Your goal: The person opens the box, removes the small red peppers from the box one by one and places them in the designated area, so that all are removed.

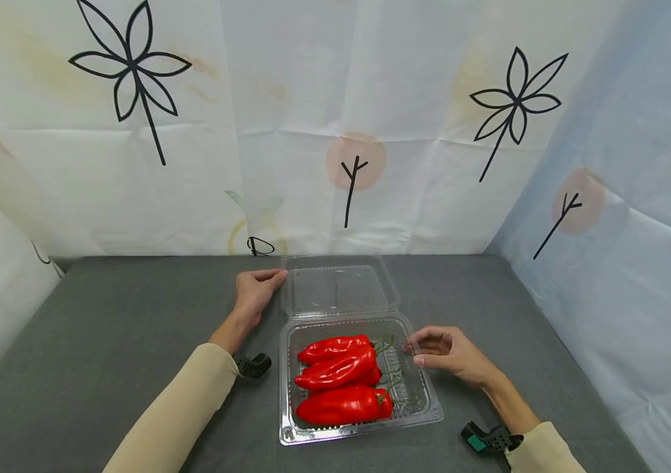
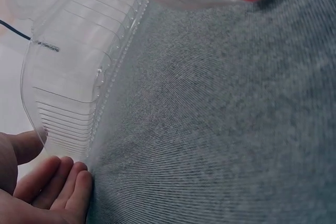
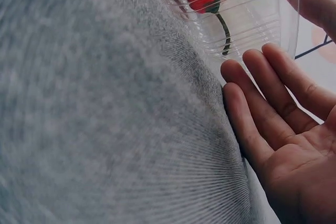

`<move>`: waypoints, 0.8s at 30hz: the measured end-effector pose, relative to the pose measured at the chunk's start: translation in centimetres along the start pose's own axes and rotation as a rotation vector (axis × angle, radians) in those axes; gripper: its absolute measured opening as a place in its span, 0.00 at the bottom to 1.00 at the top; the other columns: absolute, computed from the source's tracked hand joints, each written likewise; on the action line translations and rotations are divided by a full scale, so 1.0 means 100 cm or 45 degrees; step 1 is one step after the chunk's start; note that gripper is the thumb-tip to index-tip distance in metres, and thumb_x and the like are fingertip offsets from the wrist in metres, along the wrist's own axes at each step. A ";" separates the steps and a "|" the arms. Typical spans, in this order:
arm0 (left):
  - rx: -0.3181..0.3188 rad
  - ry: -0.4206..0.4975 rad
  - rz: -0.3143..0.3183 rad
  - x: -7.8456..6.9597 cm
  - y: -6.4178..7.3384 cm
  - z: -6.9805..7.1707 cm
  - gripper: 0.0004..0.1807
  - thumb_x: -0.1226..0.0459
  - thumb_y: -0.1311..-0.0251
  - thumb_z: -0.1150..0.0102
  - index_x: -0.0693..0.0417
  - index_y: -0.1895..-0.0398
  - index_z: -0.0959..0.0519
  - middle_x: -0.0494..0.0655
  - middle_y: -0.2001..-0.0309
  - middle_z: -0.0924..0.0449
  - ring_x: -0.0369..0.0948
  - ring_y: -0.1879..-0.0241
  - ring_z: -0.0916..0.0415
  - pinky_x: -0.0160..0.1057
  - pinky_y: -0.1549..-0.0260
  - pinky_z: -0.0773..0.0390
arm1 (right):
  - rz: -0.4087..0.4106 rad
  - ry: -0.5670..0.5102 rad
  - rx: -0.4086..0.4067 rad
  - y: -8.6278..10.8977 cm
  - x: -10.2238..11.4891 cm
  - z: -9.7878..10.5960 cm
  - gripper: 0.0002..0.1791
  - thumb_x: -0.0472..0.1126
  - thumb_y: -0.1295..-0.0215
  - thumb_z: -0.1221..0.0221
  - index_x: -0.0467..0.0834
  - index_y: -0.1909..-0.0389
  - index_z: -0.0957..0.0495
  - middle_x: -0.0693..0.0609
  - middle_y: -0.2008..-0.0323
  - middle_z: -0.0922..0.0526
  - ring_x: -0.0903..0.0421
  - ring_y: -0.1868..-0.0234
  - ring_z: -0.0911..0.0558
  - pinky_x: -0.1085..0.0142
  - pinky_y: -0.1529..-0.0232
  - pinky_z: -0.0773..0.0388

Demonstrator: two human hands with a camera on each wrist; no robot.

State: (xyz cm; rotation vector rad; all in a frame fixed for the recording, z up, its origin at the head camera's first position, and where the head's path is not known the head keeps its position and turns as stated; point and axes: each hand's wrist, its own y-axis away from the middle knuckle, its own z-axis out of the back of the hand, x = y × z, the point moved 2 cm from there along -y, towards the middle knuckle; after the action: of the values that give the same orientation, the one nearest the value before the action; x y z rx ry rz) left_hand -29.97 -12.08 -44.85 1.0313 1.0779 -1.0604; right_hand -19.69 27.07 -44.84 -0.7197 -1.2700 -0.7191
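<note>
A clear plastic clamshell container (image 1: 360,435) lies opened out, its hinged lid (image 1: 338,289) folded away to the back. Inside the base are several red peppers (image 1: 338,369) with green stems pointing right. At the lid's left edge my left hand (image 1: 254,292) pinches the rim between thumb and fingers, as the left wrist view also shows. My right hand (image 1: 454,355) is at the right wall of the base. Its fairly straight fingers (image 3: 257,72) touch or nearly touch the ribbed side, and the thumb is by the rim.
Grey cloth covers the table (image 1: 134,315). White fabric walls (image 1: 288,131) with printed leaf and tree drawings stand behind and at both sides. Each wrist wears a black camera band, seen at the left wrist (image 1: 253,366) and the right wrist (image 1: 489,439).
</note>
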 end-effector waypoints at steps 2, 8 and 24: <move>-0.004 -0.007 -0.011 0.001 0.000 0.001 0.20 0.60 0.35 0.33 0.64 0.44 0.17 0.60 0.42 0.20 0.50 0.42 0.24 0.50 0.41 0.26 | -0.004 0.003 0.005 0.000 0.000 0.000 0.17 0.27 0.32 0.40 0.20 0.47 0.27 0.30 0.49 0.18 0.50 0.48 0.15 0.61 0.52 0.17; -0.047 0.007 -0.027 0.000 0.002 0.003 0.20 0.60 0.36 0.32 0.65 0.46 0.16 0.61 0.43 0.19 0.49 0.44 0.23 0.48 0.46 0.25 | 0.011 0.004 0.027 0.000 -0.002 0.000 0.16 0.27 0.31 0.42 0.20 0.47 0.26 0.28 0.49 0.19 0.51 0.48 0.15 0.62 0.52 0.17; -0.020 0.016 -0.268 -0.028 0.046 0.031 0.21 0.62 0.34 0.33 0.63 0.41 0.19 0.58 0.43 0.18 0.47 0.43 0.20 0.36 0.50 0.21 | 0.007 -0.043 0.016 -0.001 -0.005 0.001 0.19 0.27 0.31 0.41 0.22 0.43 0.28 0.35 0.47 0.17 0.49 0.47 0.15 0.59 0.52 0.16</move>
State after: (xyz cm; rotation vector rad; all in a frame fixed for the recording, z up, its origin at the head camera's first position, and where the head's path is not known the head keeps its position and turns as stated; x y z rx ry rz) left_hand -25.37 -13.86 -41.07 0.9269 1.2229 -1.2128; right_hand -19.86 27.13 -45.32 -0.7273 -1.3022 -0.6966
